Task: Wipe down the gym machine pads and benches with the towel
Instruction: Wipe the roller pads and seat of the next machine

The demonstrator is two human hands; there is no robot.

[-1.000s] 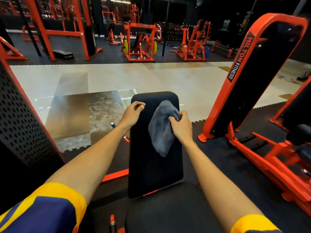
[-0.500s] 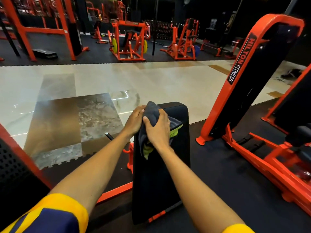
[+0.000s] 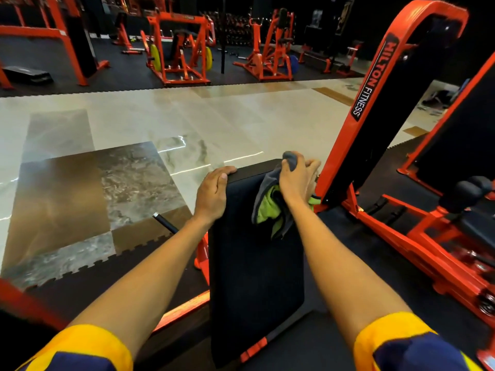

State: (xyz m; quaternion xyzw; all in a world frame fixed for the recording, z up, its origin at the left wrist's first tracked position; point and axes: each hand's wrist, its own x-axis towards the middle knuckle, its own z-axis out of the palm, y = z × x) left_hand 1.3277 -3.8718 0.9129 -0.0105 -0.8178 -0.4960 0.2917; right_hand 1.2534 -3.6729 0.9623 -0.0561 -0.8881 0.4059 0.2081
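A long black bench pad runs away from me at the centre of the head view. My left hand rests on the pad's far left corner, fingers curled over its edge. My right hand grips a grey towel with a yellow-green inner side and presses it on the pad's far right corner. Part of the towel hangs loose below my hand onto the pad. The pad's far right edge is hidden behind hand and towel.
An orange machine frame with a black back pad leans up on the right, its base rails running along the dark mat. A metal bar end sticks out left of the bench. Pale tiled floor lies ahead, with more orange machines beyond.
My right hand has carried the towel from the pad's far left part across to its far right corner. My left hand has stayed on the far left corner. The camera has shifted slightly.
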